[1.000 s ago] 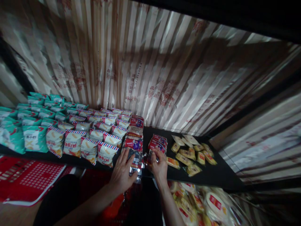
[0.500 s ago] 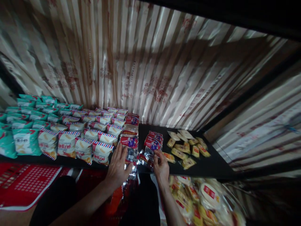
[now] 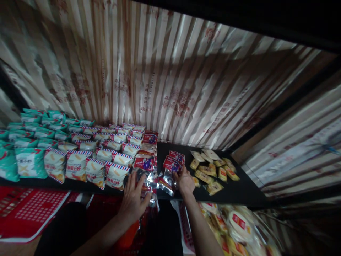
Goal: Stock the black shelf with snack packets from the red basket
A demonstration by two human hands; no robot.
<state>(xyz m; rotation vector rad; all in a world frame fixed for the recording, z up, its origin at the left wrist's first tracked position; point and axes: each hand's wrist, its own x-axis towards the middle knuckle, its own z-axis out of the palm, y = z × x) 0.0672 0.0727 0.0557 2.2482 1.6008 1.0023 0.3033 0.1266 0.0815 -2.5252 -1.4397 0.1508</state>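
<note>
My left hand (image 3: 135, 199) has its fingers spread and rests at the front of a column of red-and-silver snack packets (image 3: 144, 162) on the black shelf. To the right, a smaller pile of similar red snack packets (image 3: 172, 163) lies flat, its shiny lower ends pointing toward me. My right hand (image 3: 185, 183) has thumb and fingers around the right edge of this pile; the fingertips are partly hidden. White snack bags with striped tops (image 3: 116, 175) stand in rows just left of my left hand. Small yellow-wrapped snacks (image 3: 205, 174) lie scattered beside my right hand.
Green snack bags (image 3: 30, 163) fill the shelf's left end. The black shelf (image 3: 246, 183) backs onto a pleated printed sheet (image 3: 176, 89). Below are a red basket (image 3: 39, 211) on the left and a heap of bagged snacks (image 3: 238, 225) on the right.
My right hand has shifted slightly right, its fingers now along the right edge of the red pile. My left hand has moved a little down toward me. The view has tilted slightly.
</note>
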